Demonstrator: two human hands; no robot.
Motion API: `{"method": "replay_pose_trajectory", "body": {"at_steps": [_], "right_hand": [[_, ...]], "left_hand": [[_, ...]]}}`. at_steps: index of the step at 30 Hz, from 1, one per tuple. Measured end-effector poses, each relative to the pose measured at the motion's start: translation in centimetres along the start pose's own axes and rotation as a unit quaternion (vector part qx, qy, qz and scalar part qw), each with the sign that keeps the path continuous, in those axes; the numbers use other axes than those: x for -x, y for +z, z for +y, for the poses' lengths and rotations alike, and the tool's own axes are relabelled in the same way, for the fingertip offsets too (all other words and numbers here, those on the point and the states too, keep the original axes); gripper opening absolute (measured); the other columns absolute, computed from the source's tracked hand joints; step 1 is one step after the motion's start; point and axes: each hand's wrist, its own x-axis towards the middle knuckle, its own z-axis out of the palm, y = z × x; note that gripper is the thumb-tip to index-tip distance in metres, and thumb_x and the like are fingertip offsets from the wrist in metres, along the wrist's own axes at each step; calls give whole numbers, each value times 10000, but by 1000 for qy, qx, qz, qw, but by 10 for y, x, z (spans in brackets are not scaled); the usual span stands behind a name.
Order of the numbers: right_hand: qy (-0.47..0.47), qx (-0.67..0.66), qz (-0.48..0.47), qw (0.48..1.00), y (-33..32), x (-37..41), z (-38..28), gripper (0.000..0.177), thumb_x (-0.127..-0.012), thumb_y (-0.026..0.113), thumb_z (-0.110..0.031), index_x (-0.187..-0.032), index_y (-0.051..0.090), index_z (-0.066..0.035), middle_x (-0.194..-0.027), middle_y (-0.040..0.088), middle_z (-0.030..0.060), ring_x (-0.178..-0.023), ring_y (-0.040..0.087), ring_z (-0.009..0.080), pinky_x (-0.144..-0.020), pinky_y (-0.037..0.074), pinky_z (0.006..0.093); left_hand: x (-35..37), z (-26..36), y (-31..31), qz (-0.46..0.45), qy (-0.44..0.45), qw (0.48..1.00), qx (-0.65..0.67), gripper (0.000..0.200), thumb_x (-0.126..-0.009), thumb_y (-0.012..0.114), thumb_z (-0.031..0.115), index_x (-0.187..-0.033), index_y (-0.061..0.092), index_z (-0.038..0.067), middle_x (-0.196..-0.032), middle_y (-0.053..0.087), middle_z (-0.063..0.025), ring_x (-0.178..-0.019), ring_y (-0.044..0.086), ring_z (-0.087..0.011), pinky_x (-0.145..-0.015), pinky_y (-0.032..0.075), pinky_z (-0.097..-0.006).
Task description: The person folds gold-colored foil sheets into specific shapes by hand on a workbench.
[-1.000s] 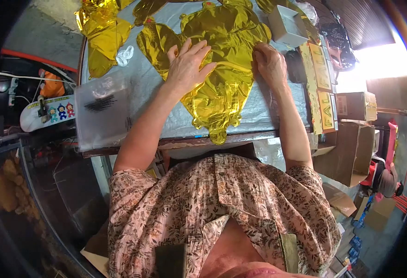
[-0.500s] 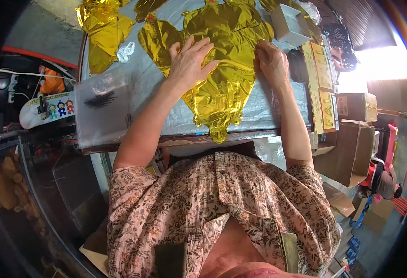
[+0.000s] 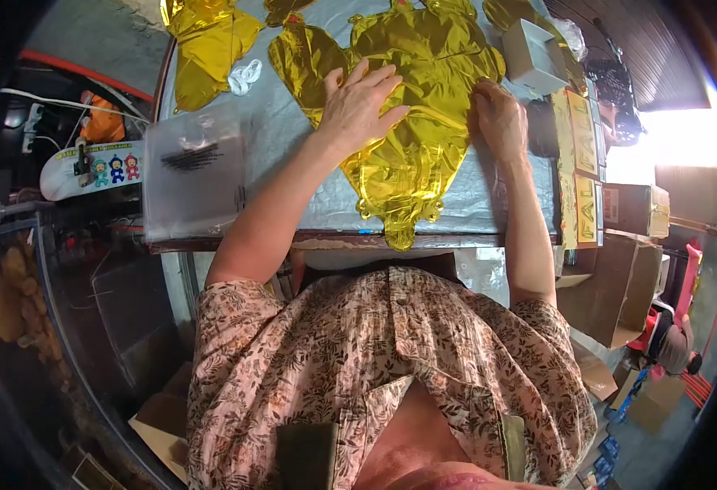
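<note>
A flat gold foil balloon (image 3: pixel 411 155) lies spread on the grey table (image 3: pixel 293 147), its tail hanging at the near edge. My left hand (image 3: pixel 358 102) rests palm down on the balloon's left middle, fingers spread. My right hand (image 3: pixel 501 118) sits at the balloon's right edge with its fingers curled on the foil; whether it pinches the foil I cannot tell.
More gold foil balloons (image 3: pixel 211 41) lie at the far left of the table beside a white plastic piece (image 3: pixel 246 75). A clear plastic bag (image 3: pixel 195 175) lies at the table's left. A small white box (image 3: pixel 536 57) stands at the far right, near yellow printed cards (image 3: pixel 581 122). Cardboard boxes (image 3: pixel 620 278) stand right.
The view has shifted, so the table sits a little further right in frame. Both hands stay on the same parts of the balloon.
</note>
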Motion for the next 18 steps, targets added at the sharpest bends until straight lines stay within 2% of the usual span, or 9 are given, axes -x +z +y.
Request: {"method": "replay_pose_trajectory", "body": {"at_steps": [3,7,9,10,13,15,18], "right_hand": [[-29,-5,12,999,3,-1,6,294,-943,627,-222,-1182,727,-83,-1101,743,169,-1010,717,374,-871,552,419],[-16,-2,13,1000,2,0,2,288,-943,624,-222,-1171,729,-82,-1102,744,163,-1012,717,371,-874,551,419],[-43,-23,36,998,3,1,0,182,-906,629,-97,-1041,721,-18,-986,727,186,-891,706,392,-806,549,435],[-43,-23,36,998,4,0,2,182,-906,629,-97,-1041,721,-18,-986,727,186,-891,706,392,-806,549,435],[-59,-7,55,997,8,-1,8,193,-905,628,-105,-1050,725,-23,-1006,730,189,-908,706,395,-811,551,437],[-31,9,30,999,8,-1,13,269,-943,631,-223,-1163,725,-99,-1103,745,148,-1009,714,370,-875,546,428],[-27,13,25,999,6,-1,12,268,-945,636,-229,-1167,724,-107,-1097,745,146,-1002,713,370,-871,546,431]], "left_hand": [[0,0,0,-2,0,1000,-5,563,-959,681,484,-1396,638,133,-1533,543,-52,-1445,438,-355,-1150,251,-566],[1,0,-1,0,1,1000,0,564,-956,684,486,-1395,639,135,-1536,541,-46,-1448,436,-352,-1153,253,-582],[1,0,-2,-2,-1,1000,-3,565,-955,685,487,-1396,639,136,-1537,539,-44,-1450,434,-350,-1154,253,-586],[1,0,-2,-4,-2,1000,-2,567,-956,684,489,-1398,637,138,-1539,538,-43,-1452,433,-349,-1156,254,-588],[1,0,-5,-8,-4,1000,-1,570,-957,683,492,-1402,635,140,-1540,537,-44,-1454,432,-348,-1157,254,-588],[1,-1,-5,-11,-3,1000,0,571,-957,683,493,-1404,634,140,-1540,537,-45,-1455,431,-348,-1156,254,-586],[0,-1,-4,2,0,1000,24,566,-945,689,467,-1383,640,112,-1519,556,-62,-1445,439,-365,-1142,250,-606]]}}
